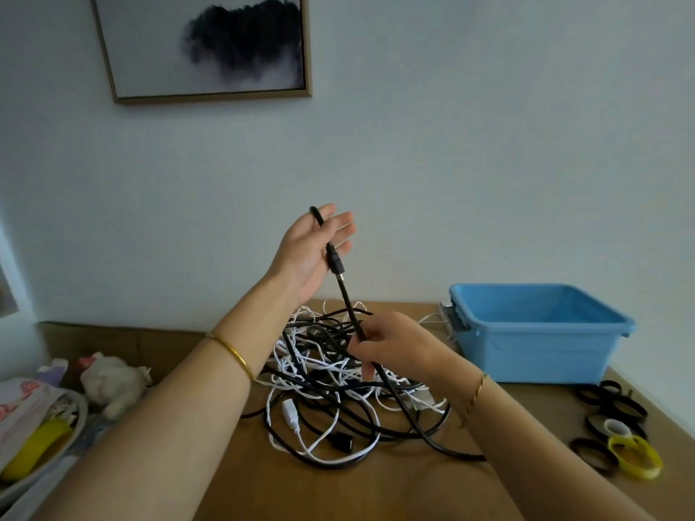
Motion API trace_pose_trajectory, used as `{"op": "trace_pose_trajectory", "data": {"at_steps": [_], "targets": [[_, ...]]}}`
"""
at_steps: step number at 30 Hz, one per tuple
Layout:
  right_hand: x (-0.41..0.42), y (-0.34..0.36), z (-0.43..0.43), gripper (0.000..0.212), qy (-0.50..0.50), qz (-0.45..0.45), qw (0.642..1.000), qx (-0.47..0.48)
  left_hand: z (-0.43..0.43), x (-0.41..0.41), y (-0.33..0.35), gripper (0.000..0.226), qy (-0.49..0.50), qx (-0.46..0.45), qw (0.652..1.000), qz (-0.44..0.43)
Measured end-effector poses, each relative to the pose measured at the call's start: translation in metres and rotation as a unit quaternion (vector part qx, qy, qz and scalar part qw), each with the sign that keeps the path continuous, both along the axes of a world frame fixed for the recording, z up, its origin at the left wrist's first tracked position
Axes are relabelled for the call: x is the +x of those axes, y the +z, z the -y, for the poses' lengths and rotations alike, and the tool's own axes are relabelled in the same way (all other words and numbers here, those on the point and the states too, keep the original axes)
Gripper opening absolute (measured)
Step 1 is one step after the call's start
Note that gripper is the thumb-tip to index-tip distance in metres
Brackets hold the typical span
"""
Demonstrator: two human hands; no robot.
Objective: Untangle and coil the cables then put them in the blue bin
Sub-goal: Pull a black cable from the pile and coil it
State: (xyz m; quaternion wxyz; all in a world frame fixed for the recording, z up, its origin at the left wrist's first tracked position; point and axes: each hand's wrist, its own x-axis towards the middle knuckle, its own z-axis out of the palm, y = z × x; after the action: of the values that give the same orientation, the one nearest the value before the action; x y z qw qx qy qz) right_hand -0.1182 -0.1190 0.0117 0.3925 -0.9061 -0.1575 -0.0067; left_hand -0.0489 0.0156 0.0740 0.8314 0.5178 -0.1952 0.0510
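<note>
- My left hand (312, 250) is raised at 12 o'clock above the tangle (338, 389). Its fingers are loosely spread, the black cable (351, 306) is hooked over it, and the connector (336, 262) lies across the palm.
- My right hand (391, 345) grips the same cable lower down, fingers curled round it, just above the pile. The stretch between the hands runs taut.
- The tangle of black and white cables sits mid-tabletop (376, 490). The blue bin (534, 355), at 2 o'clock from it, holds nothing I can see.
- I judge this to be the untangling step, with coiling not yet begun.
- Next I must draw this cable out of the knot gently, watching for snags on the white loops.
</note>
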Motion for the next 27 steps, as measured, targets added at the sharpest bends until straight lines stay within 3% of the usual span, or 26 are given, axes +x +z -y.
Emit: {"op": "trace_pose_trajectory", "data": {"at_steps": [9,12,15,18,24,27], "targets": [[-0.033,0.027,0.004,0.015,-0.022,0.154,0.976,-0.154,0.003,-0.003,-0.017,0.048,0.05,0.109,0.991,0.056],[-0.043,0.038,0.006,0.012,-0.024,0.168,0.976,-0.134,0.007,-0.007,-0.015,0.048,0.077,0.128,0.985,0.088],[-0.042,0.044,0.016,0.013,-0.053,0.175,0.981,-0.061,0.012,-0.013,-0.013,0.044,0.093,0.185,0.97,0.125],[-0.04,0.05,0.028,0.017,-0.065,0.207,0.974,-0.064,0.017,-0.017,-0.014,0.043,0.094,0.263,0.947,0.161],[-0.036,0.053,0.046,0.011,0.008,0.186,0.978,-0.094,0.035,-0.024,-0.048,0.044,0.026,0.383,0.91,0.157],[-0.023,0.049,0.057,0.016,0.019,0.192,0.98,-0.044,0.041,-0.022,-0.065,0.039,-0.113,0.364,0.92,0.089]]}}
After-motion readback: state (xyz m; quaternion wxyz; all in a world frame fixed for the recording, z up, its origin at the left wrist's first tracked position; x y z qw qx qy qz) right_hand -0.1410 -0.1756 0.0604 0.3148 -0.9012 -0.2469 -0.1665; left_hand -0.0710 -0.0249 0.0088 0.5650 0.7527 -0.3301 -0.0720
